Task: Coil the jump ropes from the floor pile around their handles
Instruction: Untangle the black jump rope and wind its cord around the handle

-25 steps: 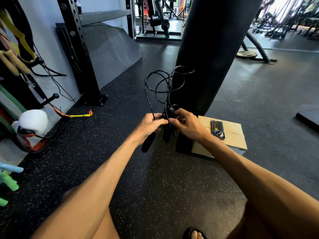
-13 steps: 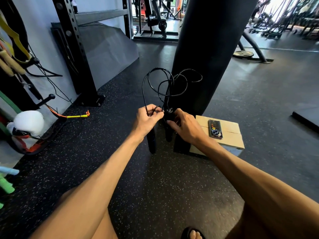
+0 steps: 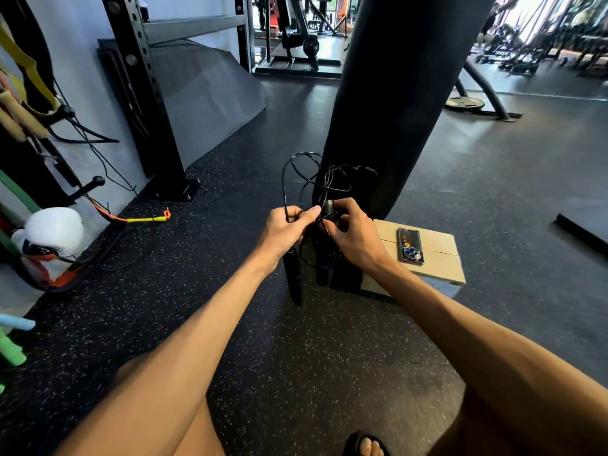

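Loops of the jump rope (image 3: 284, 192) sit lower and tighter above the hands than a second ago, and the one handle (image 3: 293, 278) now hangs straight down under the left hand (image 3: 286, 232), which is curled round the cord. Right hand (image 3: 357, 236) pinches the top of the second handle (image 3: 324, 274). Cardboard box (image 3: 437, 258) just right of it: closed, phone (image 3: 409, 245) on top, contents unseen. Right-side loops are hard to trace against the black punching bag (image 3: 394, 93).

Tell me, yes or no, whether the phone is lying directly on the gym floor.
No, the phone lies camera side up on top of the cardboard box.
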Action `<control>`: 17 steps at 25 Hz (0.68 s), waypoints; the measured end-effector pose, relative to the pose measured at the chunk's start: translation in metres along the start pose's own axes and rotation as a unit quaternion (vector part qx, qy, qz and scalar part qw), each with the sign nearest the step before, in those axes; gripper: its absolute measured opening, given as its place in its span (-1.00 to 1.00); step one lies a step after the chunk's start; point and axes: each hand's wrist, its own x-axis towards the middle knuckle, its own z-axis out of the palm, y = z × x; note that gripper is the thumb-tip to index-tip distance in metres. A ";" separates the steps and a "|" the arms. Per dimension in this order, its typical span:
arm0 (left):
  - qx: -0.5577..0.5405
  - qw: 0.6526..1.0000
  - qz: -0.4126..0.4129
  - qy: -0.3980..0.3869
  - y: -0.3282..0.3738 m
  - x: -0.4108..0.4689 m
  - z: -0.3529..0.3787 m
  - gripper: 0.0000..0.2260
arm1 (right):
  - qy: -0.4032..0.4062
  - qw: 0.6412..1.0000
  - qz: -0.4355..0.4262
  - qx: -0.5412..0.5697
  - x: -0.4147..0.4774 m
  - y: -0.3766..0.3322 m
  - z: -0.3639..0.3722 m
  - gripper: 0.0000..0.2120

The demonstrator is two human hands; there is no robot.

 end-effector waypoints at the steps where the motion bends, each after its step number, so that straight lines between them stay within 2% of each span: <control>1: -0.001 1.000 0.006 0.016 0.002 0.000 0.002 -0.72 | 0.000 1.000 -0.006 -0.013 0.001 0.001 0.000 -0.61; 4: 0.029 0.999 0.016 0.038 0.006 0.001 0.004 -0.91 | -0.009 1.000 0.004 -0.026 0.002 0.003 -0.001 -0.60; 7: 0.091 0.995 0.034 -0.009 0.006 -0.005 0.008 -0.74 | -0.018 0.999 0.013 -0.027 0.000 0.001 -0.003 -0.61; 9: 0.105 0.993 0.054 -0.013 0.002 -0.006 0.010 -0.64 | -0.042 0.999 0.013 -0.025 0.000 -0.002 -0.005 -0.62; 11: 0.104 0.993 0.062 -0.012 -0.001 -0.005 0.008 -0.59 | -0.083 0.995 0.047 0.042 0.001 -0.004 -0.008 -0.70; 14: 0.114 0.992 0.053 -0.022 -0.004 -0.003 0.003 -0.59 | -0.122 0.967 0.138 0.176 0.001 -0.007 -0.014 -0.85; 17: 0.158 0.986 0.051 -0.034 -0.004 -0.007 0.005 -0.69 | -0.112 0.967 0.161 0.165 0.002 -0.004 -0.016 -0.73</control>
